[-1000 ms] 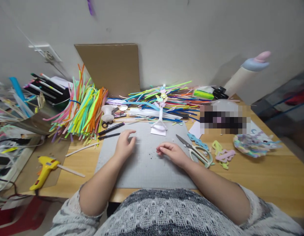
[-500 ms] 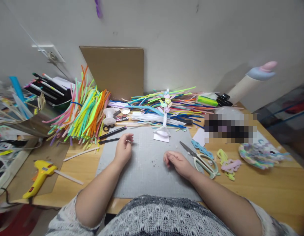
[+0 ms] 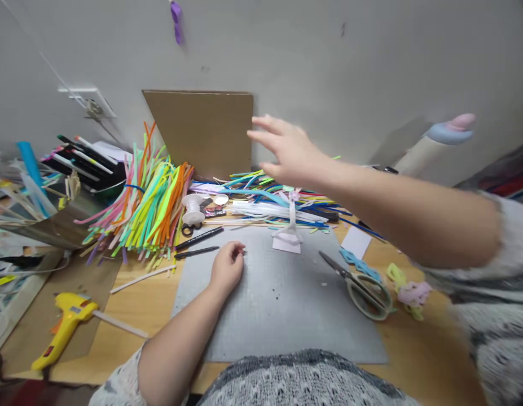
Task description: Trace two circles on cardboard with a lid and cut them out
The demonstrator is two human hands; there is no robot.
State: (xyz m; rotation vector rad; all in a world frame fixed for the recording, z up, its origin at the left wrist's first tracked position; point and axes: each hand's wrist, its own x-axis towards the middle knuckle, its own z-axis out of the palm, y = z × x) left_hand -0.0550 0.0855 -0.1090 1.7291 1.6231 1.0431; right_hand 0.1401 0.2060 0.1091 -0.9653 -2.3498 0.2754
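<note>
My left hand point(image 3: 227, 265) rests on the left part of the grey mat point(image 3: 261, 316), fingers curled in, with no object visible in them. My right hand point(image 3: 289, 149) is raised in front of the wall, fingers spread, holding nothing. Behind and below it a small white stand point(image 3: 292, 217) stands upright at the mat's far edge; its top is mostly hidden by the hand. A white paper piece point(image 3: 286, 246) lies at its foot. Scissors point(image 3: 363, 285) lie partly spread on the mat's right side. Two black pens point(image 3: 200, 239) lie near my left hand.
At left are a yellow glue gun point(image 3: 69, 324), a bundle of coloured pipe cleaners point(image 3: 146, 197) and a pen holder point(image 3: 83, 160). More loose pipe cleaners point(image 3: 273, 211) lie at the back before a cardboard sheet point(image 3: 202, 129). Bent blue point(image 3: 360, 265) and yellow-pink pieces point(image 3: 409, 290) lie right.
My right hand has lifted from the mat beside the scissors, up and forward, and its fingers have spread. My left hand stays on the mat. The view has shifted slightly.
</note>
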